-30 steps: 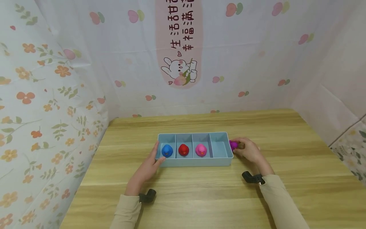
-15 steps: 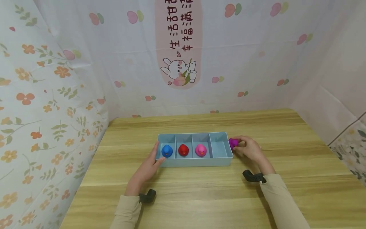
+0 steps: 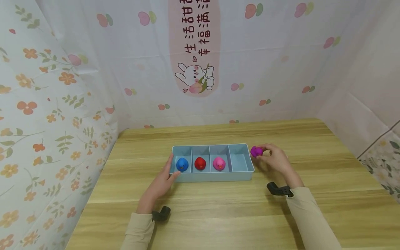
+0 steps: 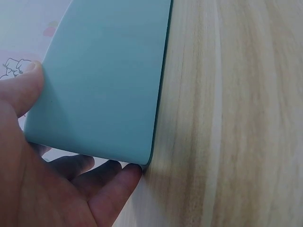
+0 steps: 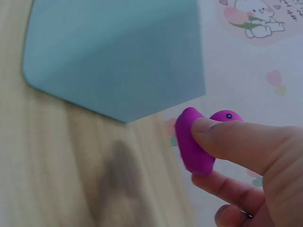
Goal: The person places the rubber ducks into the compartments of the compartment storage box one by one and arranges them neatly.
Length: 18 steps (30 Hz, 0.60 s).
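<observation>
A light blue compartment box (image 3: 215,177) stands on the table. A blue duck (image 3: 182,164), a red duck (image 3: 200,163) and a pink duck (image 3: 219,164) sit in its first three compartments from the left. The rightmost compartment holds nothing. My left hand (image 3: 160,182) grips the box's left front corner, its thumb (image 4: 29,87) at the rim and its fingers against the end wall. Just right of the box, my right hand (image 3: 276,161) pinches a purple duck (image 5: 191,146) between thumb and fingers. The purple duck is raised off the table, and its far side is hidden.
The wood-grain table (image 3: 206,215) extends around the box. A white patterned cloth (image 3: 265,69) hangs behind it, and a floral cloth (image 3: 53,139) hangs at the left. A black wrist camera (image 3: 161,214) is on the left wrist, another camera (image 3: 278,189) on the right.
My right hand has lifted the purple duck from beside the box's right end, moving it up and slightly away. The left hand and the box stay in place.
</observation>
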Available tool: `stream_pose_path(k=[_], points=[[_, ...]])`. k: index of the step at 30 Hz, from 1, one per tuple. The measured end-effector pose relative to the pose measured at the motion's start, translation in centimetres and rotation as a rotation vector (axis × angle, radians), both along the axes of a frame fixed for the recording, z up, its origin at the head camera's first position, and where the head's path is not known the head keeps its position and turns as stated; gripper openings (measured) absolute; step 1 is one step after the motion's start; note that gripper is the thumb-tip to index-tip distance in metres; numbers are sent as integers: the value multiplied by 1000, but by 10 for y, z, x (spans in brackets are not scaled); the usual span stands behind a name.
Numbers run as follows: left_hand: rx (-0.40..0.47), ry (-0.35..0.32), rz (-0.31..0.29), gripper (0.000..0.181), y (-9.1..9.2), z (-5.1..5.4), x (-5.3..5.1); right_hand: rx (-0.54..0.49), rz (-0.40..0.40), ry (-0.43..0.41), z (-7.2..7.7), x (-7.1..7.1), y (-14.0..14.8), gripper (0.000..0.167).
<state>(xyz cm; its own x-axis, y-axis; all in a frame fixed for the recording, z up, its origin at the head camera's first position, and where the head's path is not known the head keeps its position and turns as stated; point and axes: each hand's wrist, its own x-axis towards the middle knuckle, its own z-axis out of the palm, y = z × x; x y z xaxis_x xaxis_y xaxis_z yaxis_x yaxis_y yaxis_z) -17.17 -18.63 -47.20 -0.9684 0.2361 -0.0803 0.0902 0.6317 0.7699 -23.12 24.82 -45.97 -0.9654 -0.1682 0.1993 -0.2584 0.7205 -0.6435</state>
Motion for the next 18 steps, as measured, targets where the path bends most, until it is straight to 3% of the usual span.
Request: stream_pose_path(k=[18], points=[[-6,8,-1,74,0,1,0,16,0,22,31,3,-15,41]])
